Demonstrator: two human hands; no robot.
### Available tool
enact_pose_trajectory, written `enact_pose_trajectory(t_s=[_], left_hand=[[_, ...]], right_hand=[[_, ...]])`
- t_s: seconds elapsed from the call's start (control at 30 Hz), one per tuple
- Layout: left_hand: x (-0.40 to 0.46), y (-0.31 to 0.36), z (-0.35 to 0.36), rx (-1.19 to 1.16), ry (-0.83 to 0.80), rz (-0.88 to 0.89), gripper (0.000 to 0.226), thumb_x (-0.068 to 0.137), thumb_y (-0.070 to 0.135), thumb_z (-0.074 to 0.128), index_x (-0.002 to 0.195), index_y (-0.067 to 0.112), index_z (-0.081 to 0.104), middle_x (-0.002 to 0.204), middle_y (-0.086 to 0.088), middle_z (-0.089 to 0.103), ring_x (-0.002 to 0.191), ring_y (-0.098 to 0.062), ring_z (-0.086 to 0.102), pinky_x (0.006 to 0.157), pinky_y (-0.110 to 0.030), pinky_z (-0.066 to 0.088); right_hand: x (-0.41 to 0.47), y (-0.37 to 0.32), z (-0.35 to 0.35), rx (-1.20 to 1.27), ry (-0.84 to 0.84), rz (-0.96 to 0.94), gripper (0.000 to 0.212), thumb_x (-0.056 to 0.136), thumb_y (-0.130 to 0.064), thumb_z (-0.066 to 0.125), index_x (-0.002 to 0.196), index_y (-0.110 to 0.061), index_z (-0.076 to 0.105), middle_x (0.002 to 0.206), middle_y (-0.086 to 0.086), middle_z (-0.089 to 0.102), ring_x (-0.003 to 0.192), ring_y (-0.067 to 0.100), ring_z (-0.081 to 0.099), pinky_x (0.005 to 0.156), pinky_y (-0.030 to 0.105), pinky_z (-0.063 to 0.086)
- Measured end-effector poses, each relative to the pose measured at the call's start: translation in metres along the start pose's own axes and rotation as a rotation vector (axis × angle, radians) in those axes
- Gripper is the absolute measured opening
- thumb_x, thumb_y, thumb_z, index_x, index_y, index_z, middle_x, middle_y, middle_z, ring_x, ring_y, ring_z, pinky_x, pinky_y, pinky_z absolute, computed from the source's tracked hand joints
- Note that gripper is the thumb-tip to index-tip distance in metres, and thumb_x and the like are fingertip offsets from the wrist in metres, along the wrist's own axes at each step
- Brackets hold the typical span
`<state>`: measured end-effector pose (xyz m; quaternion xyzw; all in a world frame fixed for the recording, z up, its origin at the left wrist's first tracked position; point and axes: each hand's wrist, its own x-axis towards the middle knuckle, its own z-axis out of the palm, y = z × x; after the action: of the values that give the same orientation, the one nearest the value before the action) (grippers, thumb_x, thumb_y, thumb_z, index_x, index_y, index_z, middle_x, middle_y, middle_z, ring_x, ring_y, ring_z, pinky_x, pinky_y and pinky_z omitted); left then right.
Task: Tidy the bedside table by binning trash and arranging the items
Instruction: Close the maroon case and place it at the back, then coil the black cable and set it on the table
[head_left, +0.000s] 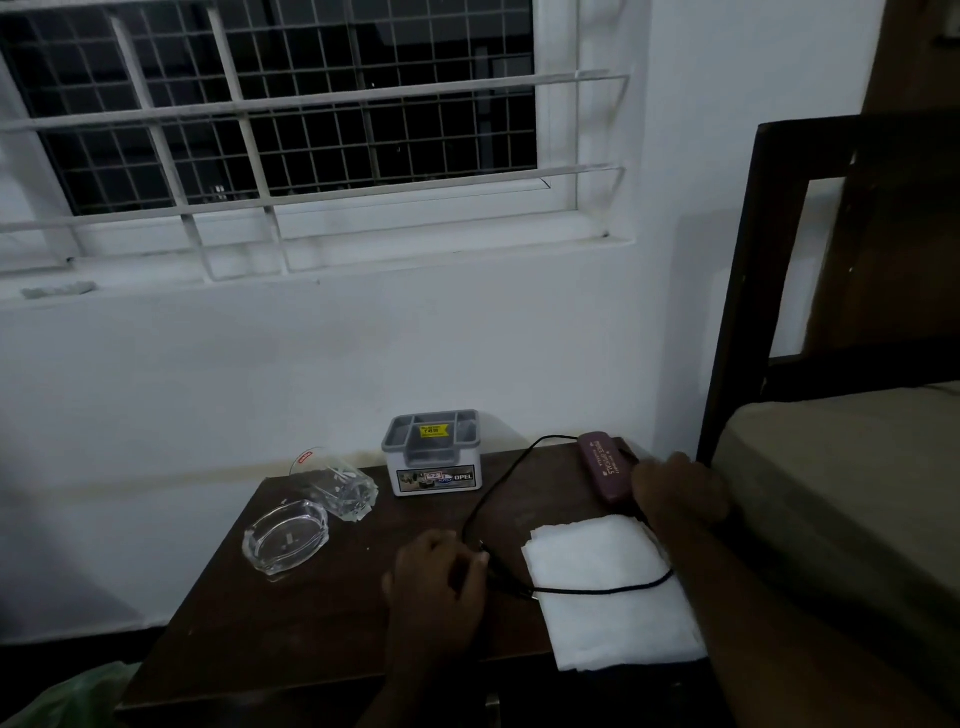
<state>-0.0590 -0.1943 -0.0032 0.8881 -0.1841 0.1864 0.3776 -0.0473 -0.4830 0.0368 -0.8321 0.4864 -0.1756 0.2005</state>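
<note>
Dark wooden table (322, 613) – faint sheen, clear glass ashtray (285, 535), matt white cloth (608, 587)

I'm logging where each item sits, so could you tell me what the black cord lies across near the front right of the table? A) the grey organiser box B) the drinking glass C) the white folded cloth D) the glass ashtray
C: the black cord runs over the white folded cloth, while the left hand pinches the cord's end beside it.

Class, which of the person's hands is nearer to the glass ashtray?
The left hand. It rests right of the ashtray, at the black cord; the right hand is farther right, beside the glasses case.
</note>
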Motion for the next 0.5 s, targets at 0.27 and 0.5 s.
enact_pose_trajectory(t_s=[0.27,0.5], left_hand=[[0.008,0.006,0.002,0.183,-0.154,-0.134,0.017,0.091,0.048,0.052,0.098,0.041,0.065,0.111,0.021,0.059,0.115,-0.009,0.047,0.099,-0.040,0.035],[0.021,0.008,0.011,-0.138,-0.022,-0.252,0.017,0.088,0.018,0.068,0.104,0.020,0.072,0.108,0.003,0.068,0.107,-0.016,0.062,0.098,-0.035,0.047]], right_hand=[[0.018,0.014,-0.008,0.023,-0.151,0.003,0.039,0.100,-0.027,0.040,0.133,-0.009,0.051,0.142,0.010,0.051,0.129,0.023,0.051,0.102,0.033,0.043],[0.027,-0.009,-0.012,0.464,0.105,-0.165,0.024,0.096,-0.017,0.052,0.099,0.001,0.068,0.105,0.020,0.070,0.097,0.036,0.064,0.073,0.032,0.042]])
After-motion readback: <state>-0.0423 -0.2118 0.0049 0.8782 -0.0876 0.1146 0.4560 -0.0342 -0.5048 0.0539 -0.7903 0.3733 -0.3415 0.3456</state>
